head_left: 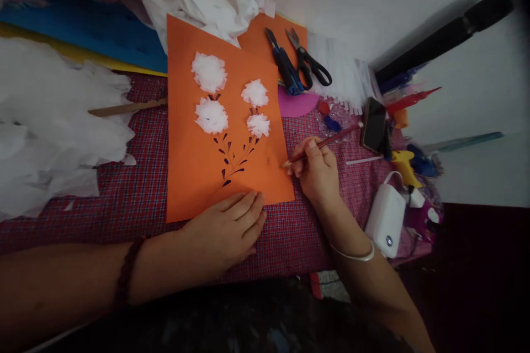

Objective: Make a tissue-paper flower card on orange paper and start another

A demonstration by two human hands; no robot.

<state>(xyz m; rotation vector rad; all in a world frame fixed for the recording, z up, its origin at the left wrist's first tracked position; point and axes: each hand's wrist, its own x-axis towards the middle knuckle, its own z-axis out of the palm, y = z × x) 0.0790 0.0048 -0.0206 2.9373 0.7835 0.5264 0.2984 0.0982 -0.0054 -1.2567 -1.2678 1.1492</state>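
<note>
An orange sheet of paper [194, 165] lies on a red checked cloth [136, 198]. On it are several white tissue flowers [209, 73] above dark painted stems and leaves [234, 162]. My left hand [226, 229] lies flat on the sheet's lower edge, fingers stretched out. My right hand [317, 171] pinches a thin red brush [327, 142]. Its tip touches the sheet near the right edge.
Crumpled white tissue [53, 127] is piled at the left and top. Black scissors [309, 60] and a blue cutter [284, 63] lie beyond the sheet. At the right are a phone [375, 124], a white power bank [387, 219], a yellow glue gun [403, 165] and a pink paper piece [296, 103].
</note>
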